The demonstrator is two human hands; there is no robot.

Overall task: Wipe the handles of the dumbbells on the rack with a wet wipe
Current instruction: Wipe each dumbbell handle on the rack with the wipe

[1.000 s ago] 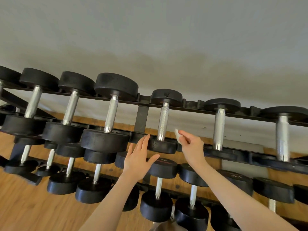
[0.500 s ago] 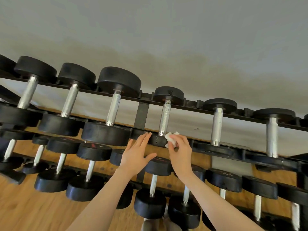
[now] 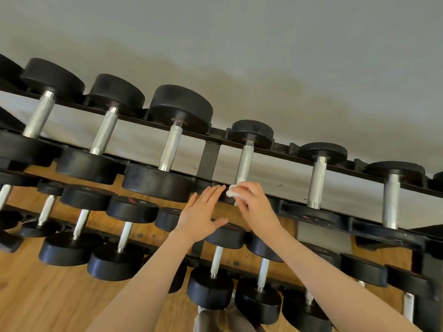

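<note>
**Starting the wipe at the foot of a top-row handle**

Pinching the wet wipe (image 3: 232,192) in the right hand (image 3: 254,204), fingers curled round the crumpled white wad, and pressing it against the lower end of the knurled handle (image 3: 246,161) on the top tier of the rack (image 3: 208,159). Resting the left hand (image 3: 201,213) just beside it, fingers straight and slightly spread, gripping nothing, fingertips lying on the front rail.

Judging this to be the opening of the stroke on this dumbbell. Calling next for wrapping the wipe round the bar and sliding it up toward the far weight, then shifting along to the neighbouring handle (image 3: 317,182).

Compared with a second ago: wipe no longer hovering clear to the right of the bar, now touching it; left hand sitting in much the same spot; view tilting further upward.
</note>
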